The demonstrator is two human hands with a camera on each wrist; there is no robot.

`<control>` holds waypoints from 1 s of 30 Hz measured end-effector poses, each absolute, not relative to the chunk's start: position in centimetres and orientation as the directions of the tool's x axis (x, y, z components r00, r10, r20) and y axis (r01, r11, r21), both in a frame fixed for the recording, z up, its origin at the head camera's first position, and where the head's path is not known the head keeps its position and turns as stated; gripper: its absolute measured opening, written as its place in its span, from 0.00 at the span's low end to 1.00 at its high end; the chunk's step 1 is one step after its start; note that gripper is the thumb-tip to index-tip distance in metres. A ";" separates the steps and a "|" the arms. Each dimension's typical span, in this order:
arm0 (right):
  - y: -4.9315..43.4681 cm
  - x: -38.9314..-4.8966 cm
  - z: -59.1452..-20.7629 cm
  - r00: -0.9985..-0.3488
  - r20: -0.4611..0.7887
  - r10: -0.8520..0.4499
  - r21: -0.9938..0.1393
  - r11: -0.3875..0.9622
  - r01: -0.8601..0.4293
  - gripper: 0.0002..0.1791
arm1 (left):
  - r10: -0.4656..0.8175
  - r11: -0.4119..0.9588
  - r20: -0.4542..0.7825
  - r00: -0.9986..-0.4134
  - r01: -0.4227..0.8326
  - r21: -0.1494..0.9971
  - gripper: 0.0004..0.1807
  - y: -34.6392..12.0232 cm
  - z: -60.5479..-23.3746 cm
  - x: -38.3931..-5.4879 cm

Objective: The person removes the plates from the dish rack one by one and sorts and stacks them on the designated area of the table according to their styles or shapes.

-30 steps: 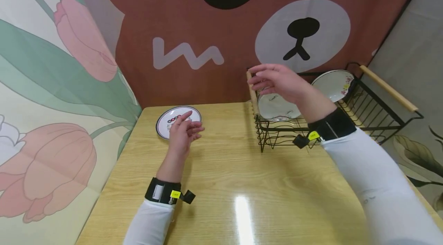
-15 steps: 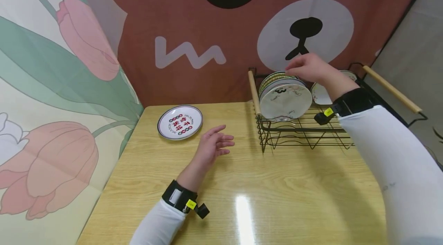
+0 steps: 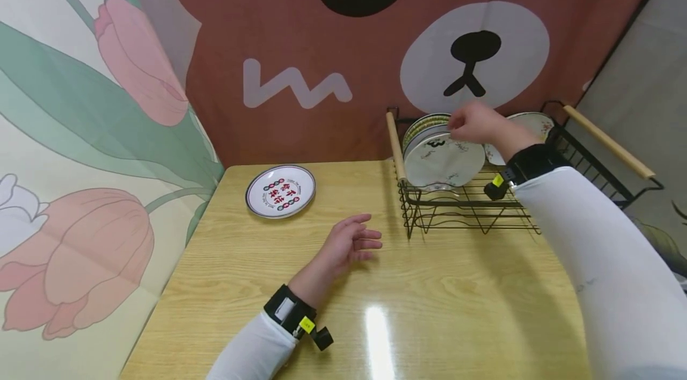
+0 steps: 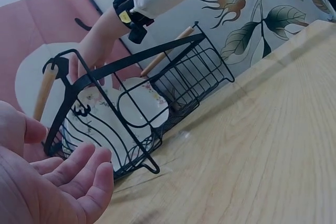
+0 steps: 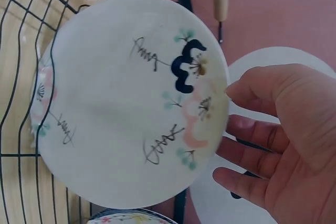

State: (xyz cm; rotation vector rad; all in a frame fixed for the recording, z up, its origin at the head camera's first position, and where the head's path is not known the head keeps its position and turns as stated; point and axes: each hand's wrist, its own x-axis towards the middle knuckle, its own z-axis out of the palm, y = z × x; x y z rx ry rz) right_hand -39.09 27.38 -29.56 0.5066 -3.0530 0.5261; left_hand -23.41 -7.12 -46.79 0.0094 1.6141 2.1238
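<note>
My right hand (image 3: pixel 480 124) is at the upper right rim of a round white plate (image 5: pixel 123 103) with black squiggles and small flowers. In the right wrist view, the thumb and fingertips pinch that rim. The plate stands tilted in a black wire dish rack (image 3: pixel 456 204), in front of several other plates (image 3: pixel 426 124). My left hand (image 3: pixel 349 243) hovers over the table left of the rack, palm turned inward and fingers loosely bent, holding nothing. In the left wrist view the left palm (image 4: pixel 47 182) faces the rack.
A small plate with a dark blue rim and red print (image 3: pixel 281 191) lies flat at the table's (image 3: pixel 322 308) back left. Another white plate (image 3: pixel 534 124) with flowers stands further right in the rack. Wooden handles (image 3: pixel 396 147) top the rack's ends. Printed cloths hang behind and at the sides.
My right hand has moved right across the rack and come down to the front plate's rim. My left hand has shifted right and toward me, away from the small plate.
</note>
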 end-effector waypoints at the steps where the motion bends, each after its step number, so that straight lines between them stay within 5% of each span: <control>1: 27.4 -39.2 -29.7 -0.947 0.054 -0.315 -0.319 0.894 -0.316 0.16 | 0.368 -0.200 -0.270 -0.890 -0.359 0.911 0.25 -7.1 -46.8 -23.4; 30: 27.4 -40.0 -31.9 -0.942 0.009 -0.336 -0.199 0.922 -0.331 0.16 | 0.381 -0.222 -0.259 -0.887 -0.360 0.906 0.25 -7.3 -46.3 -24.0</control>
